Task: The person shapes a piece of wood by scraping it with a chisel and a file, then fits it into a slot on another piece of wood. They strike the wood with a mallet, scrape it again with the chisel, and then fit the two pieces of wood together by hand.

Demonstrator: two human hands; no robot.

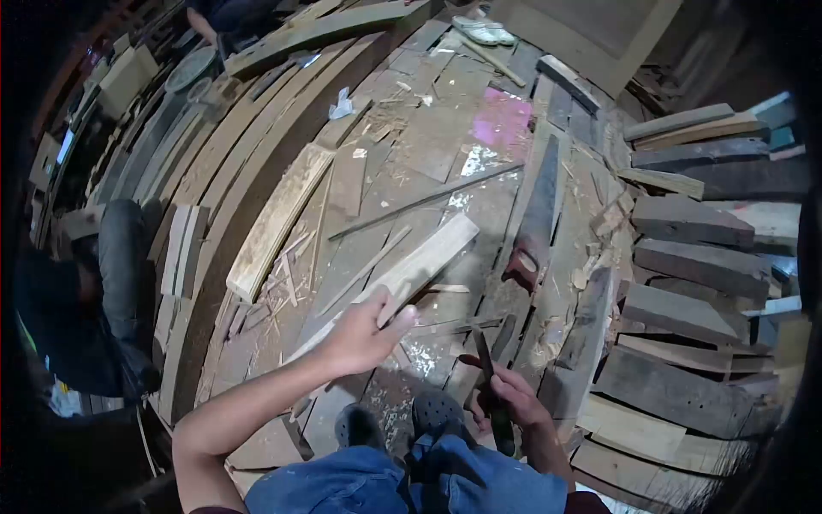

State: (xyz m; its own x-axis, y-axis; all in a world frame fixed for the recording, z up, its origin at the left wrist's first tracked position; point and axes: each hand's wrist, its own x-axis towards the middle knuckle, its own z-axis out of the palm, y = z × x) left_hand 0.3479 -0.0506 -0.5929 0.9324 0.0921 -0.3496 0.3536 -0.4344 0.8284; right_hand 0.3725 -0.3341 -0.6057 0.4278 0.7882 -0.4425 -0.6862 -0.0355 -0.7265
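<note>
My left hand point(366, 334) is closed round a long pale strip of wood point(428, 251), which slants away from me to the upper right. Its thumb lies along the near side of the wood. Lower right, my right hand point(514, 398) grips a long, narrow dark tool point(484, 353), whose exact kind I cannot make out. The tool points up and away, with its lower end by my right knee. Ahead of that hand lies a handsaw point(542, 201) with a reddish handle point(524, 263), flat on the boards.
Wood shavings point(390, 128) and offcuts litter the plank floor. Stacked beams point(282, 128) run along the left; cut timber blocks point(693, 218) line the right. A thick pale block point(278, 218) lies left of centre. Another person's leg point(124, 265) shows at far left. White shoes point(482, 31) stand at the back.
</note>
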